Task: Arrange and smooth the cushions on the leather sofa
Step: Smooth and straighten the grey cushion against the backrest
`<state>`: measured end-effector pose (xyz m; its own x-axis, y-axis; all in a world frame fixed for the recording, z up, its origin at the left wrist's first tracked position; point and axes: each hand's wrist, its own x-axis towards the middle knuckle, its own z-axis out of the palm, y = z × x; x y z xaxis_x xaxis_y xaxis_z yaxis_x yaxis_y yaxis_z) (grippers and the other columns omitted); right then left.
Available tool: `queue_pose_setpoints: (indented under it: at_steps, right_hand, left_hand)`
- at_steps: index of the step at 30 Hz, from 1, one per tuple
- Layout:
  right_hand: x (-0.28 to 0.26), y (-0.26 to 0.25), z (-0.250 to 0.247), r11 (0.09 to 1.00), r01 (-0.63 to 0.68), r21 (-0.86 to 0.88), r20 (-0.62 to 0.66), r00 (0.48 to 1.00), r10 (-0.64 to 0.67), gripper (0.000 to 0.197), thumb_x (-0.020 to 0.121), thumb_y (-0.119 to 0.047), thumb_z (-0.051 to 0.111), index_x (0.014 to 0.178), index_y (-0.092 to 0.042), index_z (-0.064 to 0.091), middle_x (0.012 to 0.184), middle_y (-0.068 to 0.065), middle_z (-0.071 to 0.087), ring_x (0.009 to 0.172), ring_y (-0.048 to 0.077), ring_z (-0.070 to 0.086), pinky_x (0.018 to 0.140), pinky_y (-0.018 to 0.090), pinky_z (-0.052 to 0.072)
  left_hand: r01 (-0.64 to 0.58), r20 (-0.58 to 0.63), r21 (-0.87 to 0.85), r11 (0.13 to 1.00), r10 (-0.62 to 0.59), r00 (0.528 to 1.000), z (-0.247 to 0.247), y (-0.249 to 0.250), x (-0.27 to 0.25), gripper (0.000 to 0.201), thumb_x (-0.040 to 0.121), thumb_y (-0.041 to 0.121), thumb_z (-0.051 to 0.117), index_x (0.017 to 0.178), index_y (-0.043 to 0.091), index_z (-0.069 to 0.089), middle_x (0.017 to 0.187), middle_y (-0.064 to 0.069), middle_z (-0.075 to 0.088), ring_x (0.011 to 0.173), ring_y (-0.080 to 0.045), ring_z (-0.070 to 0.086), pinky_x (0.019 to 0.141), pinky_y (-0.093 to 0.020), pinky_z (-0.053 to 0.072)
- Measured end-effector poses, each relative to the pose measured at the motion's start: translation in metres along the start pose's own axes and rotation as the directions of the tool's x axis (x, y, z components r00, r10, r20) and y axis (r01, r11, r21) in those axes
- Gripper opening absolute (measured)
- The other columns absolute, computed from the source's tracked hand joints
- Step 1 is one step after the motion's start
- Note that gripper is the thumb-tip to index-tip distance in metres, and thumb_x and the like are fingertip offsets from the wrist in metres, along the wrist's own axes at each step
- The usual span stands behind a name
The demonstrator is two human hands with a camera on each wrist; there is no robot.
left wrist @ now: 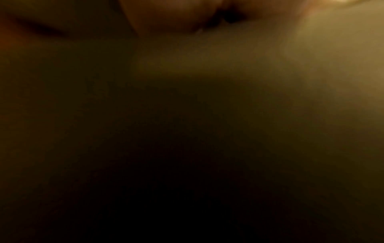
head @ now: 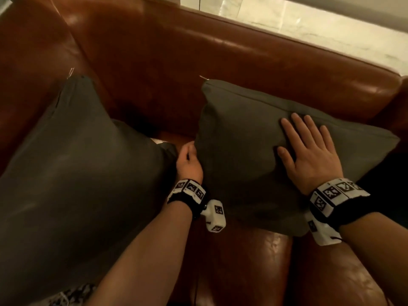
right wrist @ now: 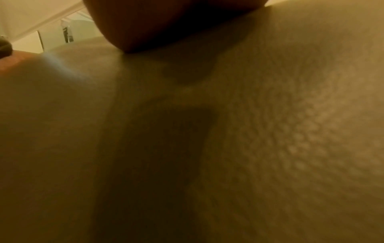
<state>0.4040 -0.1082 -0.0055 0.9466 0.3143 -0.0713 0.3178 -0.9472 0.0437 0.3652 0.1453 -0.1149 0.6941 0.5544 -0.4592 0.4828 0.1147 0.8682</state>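
Two dark grey cushions lean on the brown leather sofa (head: 176, 62). The left cushion (head: 77, 162) stands tilted in the sofa's left corner. The right cushion (head: 242, 133) leans against the backrest. My right hand (head: 309, 146) lies flat on its front face with the fingers spread. My left hand (head: 188, 161) holds its left edge; the thumb shows in front and the fingers are hidden behind the fabric. In the right wrist view the palm (right wrist: 166, 24) presses on grey fabric (right wrist: 270, 131). The left wrist view is dark, showing only part of the hand (left wrist: 172, 14) against the fabric (left wrist: 290, 65).
Pale floor (head: 320, 23) shows beyond the backrest. The leather seat (head: 254, 272) lies bare in front of the right cushion. A patterned cloth (head: 72, 292) peeks in at the bottom left. A dark shape (head: 386, 184) sits at the sofa's right end.
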Motion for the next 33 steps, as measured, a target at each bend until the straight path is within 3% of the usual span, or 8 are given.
queue_pose_setpoints:
  at_steps: [3,8,13,16,20,23,30,33]
  right_hand:
    - [-0.003,0.005,-0.004,1.000,0.008,0.026,0.010,1.000,-0.009,0.064,0.099,-0.059,0.014,0.157,-0.035,0.007,0.166,-0.005,0.010,0.152,0.016,0.003,0.124,0.041,0.002]
    - [-0.008,-0.014,-0.019,0.991,0.017,0.134,-0.070,0.998,-0.008,0.064,0.099,-0.058,0.024,0.156,-0.032,0.015,0.164,-0.006,0.012,0.152,0.018,0.004,0.123,0.045,0.003]
    - [0.002,-0.012,-0.015,0.996,0.049,0.071,-0.003,0.999,-0.049,0.065,0.097,-0.065,0.015,0.156,-0.039,0.005,0.165,-0.010,0.007,0.152,0.015,0.002,0.123,0.046,0.001]
    - [-0.018,0.026,-0.011,0.953,-0.195,0.233,-0.152,0.960,0.234,0.059,0.100,-0.054,0.027,0.153,-0.028,0.030,0.160,-0.003,0.027,0.150,0.023,0.017,0.123,0.045,0.010]
    - [-0.067,0.085,-0.001,0.346,-0.551,0.759,0.011,0.543,0.840,0.047,0.102,-0.037,0.036,0.141,-0.014,0.049,0.142,0.011,0.051,0.134,0.029,0.044,0.114,0.035,0.031]
    - [-0.059,0.092,0.004,-0.131,-0.565,0.814,0.428,0.433,0.793,0.057,0.101,-0.052,0.033,0.145,-0.018,0.046,0.134,0.001,0.053,0.129,0.020,0.048,0.098,0.017,0.043]
    - [-0.045,0.098,0.003,-0.363,-0.383,0.849,0.489,0.313,0.814,0.038,0.090,-0.031,0.070,0.126,-0.019,0.066,0.112,0.001,0.066,0.102,0.015,0.061,0.092,0.030,0.050]
    - [-0.052,0.102,0.010,-0.403,-0.311,0.861,0.496,0.328,0.804,0.035,0.090,-0.030,0.071,0.122,-0.017,0.069,0.112,0.003,0.069,0.105,0.020,0.064,0.097,0.037,0.052]
  left_hand:
    - [0.005,-0.183,-0.054,0.999,-0.014,0.983,-0.015,-0.001,0.010,0.022,0.102,0.014,0.041,0.090,0.013,0.060,0.067,0.004,0.054,0.054,0.006,0.051,0.071,-0.023,0.036]
    - [-0.101,0.084,-0.022,0.995,0.102,0.991,0.004,0.044,-0.015,0.038,0.105,0.037,0.031,0.133,0.026,0.055,0.129,0.013,0.053,0.115,-0.004,0.049,0.095,-0.020,0.034]
    - [-0.165,0.070,-0.004,0.986,0.165,0.984,0.017,0.082,0.000,0.036,0.098,0.030,0.055,0.130,0.017,0.062,0.119,0.009,0.063,0.116,-0.010,0.058,0.093,-0.017,0.042]
    - [-0.089,-0.008,-0.021,0.996,0.089,0.996,0.012,0.074,0.013,0.039,0.094,0.035,0.059,0.126,0.013,0.064,0.124,-0.003,0.065,0.114,-0.015,0.058,0.104,-0.030,0.043]
    - [-0.090,0.029,-0.094,0.991,0.093,0.995,0.017,0.077,0.010,0.031,0.100,0.035,0.047,0.114,0.015,0.066,0.107,0.002,0.068,0.104,-0.016,0.063,0.097,-0.033,0.049]
    - [-0.126,0.025,-0.083,0.989,0.128,0.991,0.024,0.088,0.005,0.022,0.101,0.033,0.045,0.109,0.027,0.065,0.105,0.012,0.066,0.103,-0.009,0.061,0.093,-0.028,0.047]
    - [0.067,-0.094,-0.062,0.996,-0.073,0.993,0.014,0.104,0.023,0.014,0.079,0.040,0.065,0.084,0.047,0.074,0.108,0.008,0.070,0.104,-0.018,0.064,0.098,-0.043,0.051]
    - [0.093,-0.114,-0.099,0.991,-0.104,0.988,0.014,0.104,0.018,0.026,0.087,0.033,0.063,0.111,0.034,0.073,0.115,0.005,0.071,0.105,-0.017,0.065,0.097,-0.043,0.052]
